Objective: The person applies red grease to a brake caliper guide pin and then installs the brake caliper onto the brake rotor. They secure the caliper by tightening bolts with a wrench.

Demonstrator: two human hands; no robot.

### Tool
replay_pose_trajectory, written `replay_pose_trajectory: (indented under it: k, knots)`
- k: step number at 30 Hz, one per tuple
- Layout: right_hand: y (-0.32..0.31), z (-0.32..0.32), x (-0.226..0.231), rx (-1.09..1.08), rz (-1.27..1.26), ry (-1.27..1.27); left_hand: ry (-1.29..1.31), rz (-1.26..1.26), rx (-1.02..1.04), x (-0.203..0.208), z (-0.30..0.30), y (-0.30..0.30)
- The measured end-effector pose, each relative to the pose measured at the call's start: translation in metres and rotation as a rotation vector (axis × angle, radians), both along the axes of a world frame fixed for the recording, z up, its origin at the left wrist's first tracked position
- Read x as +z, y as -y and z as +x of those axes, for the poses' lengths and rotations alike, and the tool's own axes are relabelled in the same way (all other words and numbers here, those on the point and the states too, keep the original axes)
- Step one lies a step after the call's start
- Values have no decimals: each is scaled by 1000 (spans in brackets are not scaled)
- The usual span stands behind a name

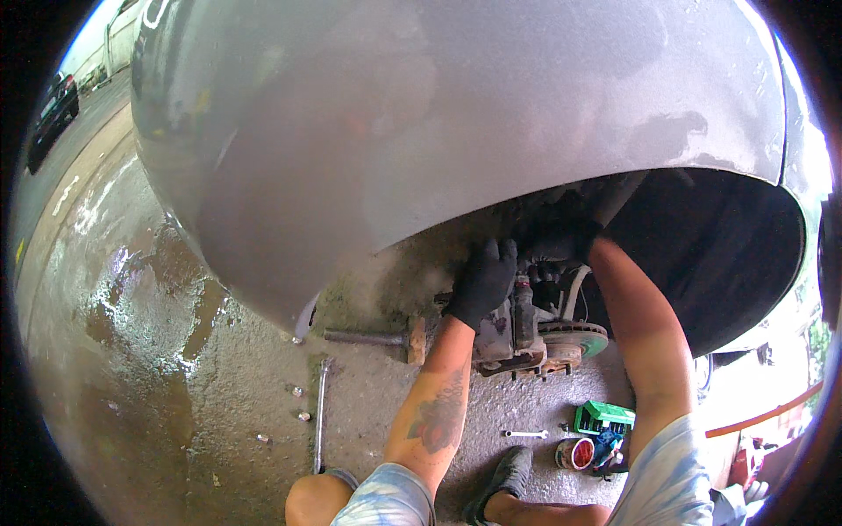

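Note:
Both my hands wear black gloves and reach under the grey car's fender into the wheel well. My left hand is beside the suspension strut, its fingers curled in; what they hold is hidden. Further right and deeper, my right hand is at the upper part of the same assembly. Shadow covers its fingers, so their pose cannot be made out. Below the hands sit the brake caliper and the bare brake disc, with no wheel mounted.
A hammer and a long metal bar lie on the wet concrete near several lug nuts. At lower right are a wrench, a green socket case and a small tub with red contents. A dark car stands far left.

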State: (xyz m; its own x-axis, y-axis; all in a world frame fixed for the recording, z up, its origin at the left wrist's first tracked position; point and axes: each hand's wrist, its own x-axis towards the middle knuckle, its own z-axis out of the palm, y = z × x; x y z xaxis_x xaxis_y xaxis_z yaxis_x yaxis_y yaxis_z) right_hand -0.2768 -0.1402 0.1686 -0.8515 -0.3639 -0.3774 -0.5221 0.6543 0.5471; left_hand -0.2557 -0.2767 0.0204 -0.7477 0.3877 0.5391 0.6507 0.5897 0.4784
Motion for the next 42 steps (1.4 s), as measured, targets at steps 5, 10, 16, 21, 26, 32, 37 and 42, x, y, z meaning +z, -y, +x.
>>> replay_pose_trajectory:
  k: [5, 10, 16, 21, 26, 32, 37, 42]
  knots:
    - [-6, -10, -7, -2, -131, 25, -52, -28, -9, -9, -3, -5]
    - [-14, -8, -13, -5, -222, 51, -52, -55, 37, -5, 0, -6]
    - [-17, -15, -9, -7, -276, 50, -94, -16, 67, -5, -3, -5]
    - [-22, -14, -14, -28, -293, 35, -28, -53, 97, 18, 10, -4]
    - [-17, -14, -16, -21, -307, 35, 4, 104, 41, -9, -4, -11]
    - [-17, -12, -11, -26, -316, 31, 80, 123, 36, -21, -12, -16]
    - [-22, -11, -12, -39, -323, 36, -68, -6, 50, 4, 6, -5]
    - [-18, -14, -14, -24, -325, 41, -131, 18, 81, -5, 0, -6]
